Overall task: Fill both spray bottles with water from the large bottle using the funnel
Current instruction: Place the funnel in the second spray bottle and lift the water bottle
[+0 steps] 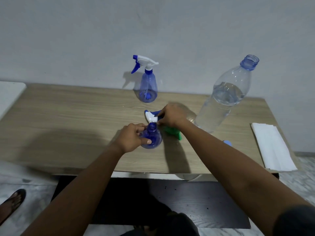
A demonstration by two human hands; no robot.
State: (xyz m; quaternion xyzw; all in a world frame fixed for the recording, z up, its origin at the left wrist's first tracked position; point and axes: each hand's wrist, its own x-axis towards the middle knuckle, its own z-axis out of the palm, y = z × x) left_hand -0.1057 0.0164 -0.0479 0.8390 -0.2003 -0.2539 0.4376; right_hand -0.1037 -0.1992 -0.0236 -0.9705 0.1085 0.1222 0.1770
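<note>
Gripping the near spray bottle point(151, 138) around its round body, the left hand point(130, 138) is curling fingers and thumb about the blue plastic and holding it upright on the wooden table point(68, 116). The right hand point(172, 116) is pinching the white-and-blue trigger head point(151, 117), which is sitting off the neck and tilted just behind the open mouth.

The green funnel point(172, 132) is lying on its side on the table, just right of the bottle and partly under the right wrist; it is not seated in any neck. The large water bottle point(223, 97) is standing uncapped at the right with water in its lower part, and its blue cap point(227, 143) is resting on the table near the right forearm. The far spray bottle point(148, 84) is standing at the back with its trigger head fitted. No water level is showing plainly in either spray bottle.

Judged from this layout, the task is sitting at an early stage: one bottle is opened, while funnel placement, both pours, and opening the far bottle appear to remain. A folded paper towel point(272, 147) is lying at the right edge.
</note>
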